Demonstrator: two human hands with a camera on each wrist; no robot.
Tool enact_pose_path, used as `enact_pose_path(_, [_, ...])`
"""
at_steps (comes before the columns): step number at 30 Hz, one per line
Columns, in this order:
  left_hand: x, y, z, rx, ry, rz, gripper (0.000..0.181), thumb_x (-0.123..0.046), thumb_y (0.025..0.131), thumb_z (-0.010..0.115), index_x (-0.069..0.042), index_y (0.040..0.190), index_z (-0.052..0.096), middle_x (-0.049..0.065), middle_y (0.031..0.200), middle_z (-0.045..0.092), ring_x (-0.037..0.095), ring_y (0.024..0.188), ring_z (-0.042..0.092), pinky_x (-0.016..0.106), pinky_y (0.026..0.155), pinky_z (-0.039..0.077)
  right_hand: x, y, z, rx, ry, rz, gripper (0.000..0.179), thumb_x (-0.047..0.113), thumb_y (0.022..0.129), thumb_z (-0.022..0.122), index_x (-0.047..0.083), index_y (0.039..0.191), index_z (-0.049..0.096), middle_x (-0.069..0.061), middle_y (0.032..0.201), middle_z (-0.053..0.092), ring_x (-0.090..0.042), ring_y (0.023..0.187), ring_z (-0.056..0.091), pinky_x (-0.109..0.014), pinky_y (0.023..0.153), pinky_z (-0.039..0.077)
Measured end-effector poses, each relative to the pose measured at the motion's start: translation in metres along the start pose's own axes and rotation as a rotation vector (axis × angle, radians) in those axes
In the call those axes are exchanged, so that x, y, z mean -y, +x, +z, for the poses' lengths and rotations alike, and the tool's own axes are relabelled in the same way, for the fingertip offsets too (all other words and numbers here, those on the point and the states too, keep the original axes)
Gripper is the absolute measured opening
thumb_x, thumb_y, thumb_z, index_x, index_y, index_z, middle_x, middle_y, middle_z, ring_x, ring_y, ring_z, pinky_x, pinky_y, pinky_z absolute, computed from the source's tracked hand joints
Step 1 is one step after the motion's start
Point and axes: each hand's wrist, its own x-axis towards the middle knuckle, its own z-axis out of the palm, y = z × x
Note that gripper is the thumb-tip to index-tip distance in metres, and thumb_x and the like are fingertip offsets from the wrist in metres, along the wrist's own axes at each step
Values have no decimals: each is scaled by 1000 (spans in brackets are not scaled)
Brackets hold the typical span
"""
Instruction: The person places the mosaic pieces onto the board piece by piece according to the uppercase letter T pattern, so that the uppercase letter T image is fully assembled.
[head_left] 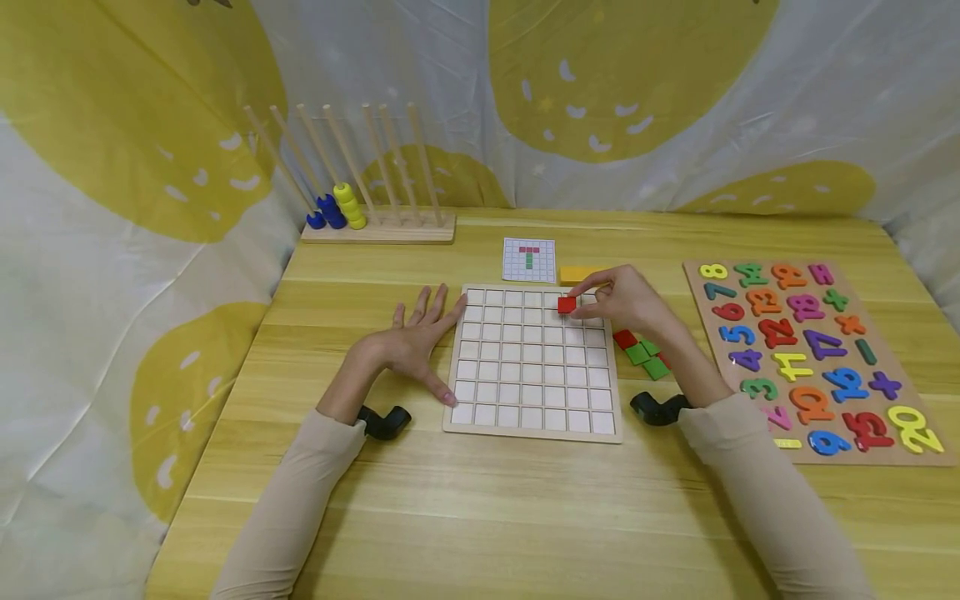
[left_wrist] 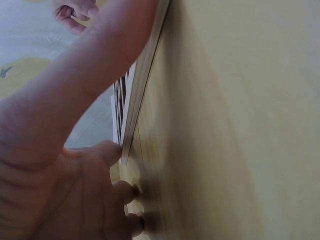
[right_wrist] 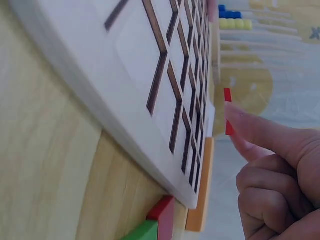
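My right hand [head_left: 626, 298] pinches a red square tile [head_left: 566, 306] between thumb and fingertip, above the upper right part of a wooden grid board [head_left: 532, 423]. In the right wrist view the tile [right_wrist: 228, 111] is seen edge-on, raised off the board's white cells. With fingers spread, my left hand [head_left: 414, 343] rests at the board's left edge; its thumb and forefinger touch the frame. Several loose red and green tiles [head_left: 656, 367] lie just right of the board. Behind it stands a small card [head_left: 529, 260] printed with a red and green T on a grid.
A yellow-orange block [head_left: 581, 275] sits behind the board. At the right lies a number puzzle board [head_left: 757, 350] with coloured numerals and signs. A peg stand [head_left: 378, 233] with blue and yellow beads is at the back left. Patterned cloth [head_left: 420, 50] hangs around the table.
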Motion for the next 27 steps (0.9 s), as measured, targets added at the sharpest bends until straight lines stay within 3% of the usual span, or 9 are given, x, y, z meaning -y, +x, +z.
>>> enact_pose_path(10, [1,1,1,-9,-4,2,154,-53,64,96,-20,166,-14,17,168,-32,41,155,-33,71,120,-20,7,4,13,12,8,-27,32,17,82,89,6,110,78,10,53,44,-11,54,33,-27,57,30])
enact_pose_path(16, [0,0,0,-8,6,3,155,-53,63,96,-20,166,-14,17,168,-32,40,154,-34,71,120,-20,9,7,19,10,0,-10,29,16,83,87,6,109,78,10,52,33,-12,54,32,-27,57,28])
enact_pose_path(27, [0,0,0,-4,3,1,154,-54,64,96,-21,166,-15,16,168,-33,40,154,-35,70,120,-21,9,10,24,5,-37,-18,29,12,81,88,5,107,78,9,54,29,-12,55,31,-27,56,27])
